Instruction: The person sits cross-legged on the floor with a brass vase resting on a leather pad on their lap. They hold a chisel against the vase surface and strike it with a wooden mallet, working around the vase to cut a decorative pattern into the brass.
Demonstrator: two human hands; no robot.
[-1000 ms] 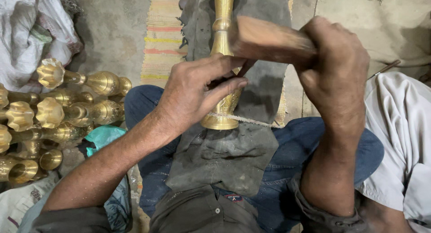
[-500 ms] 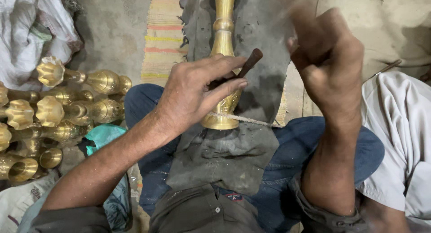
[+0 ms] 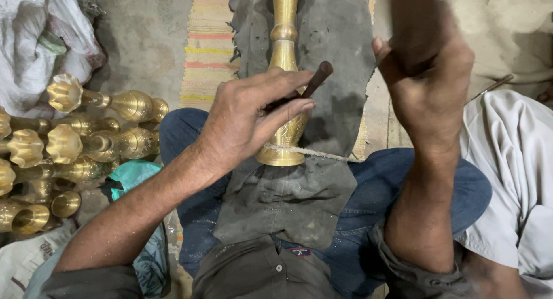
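Pinning a dark slim metal punch (image 3: 314,83) on the tall golden brass vase (image 3: 283,86), left hand (image 3: 247,117) pinches tight; right hand (image 3: 429,86) at 2 o'clock fists a blurred mallet; brass looks rigid, heavy, slick, so grip its waist.

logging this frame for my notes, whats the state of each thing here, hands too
brass vase: lying lengthwise on the lap, base toward the person
punch tool: pinched in the left fingers, tip on the vase
left hand: closed around the punch tool, resting on the vase
right hand: raised, gripping a blurred handle
dark cloth: spread under the vase
pile of brass vases: lying stacked on the floor
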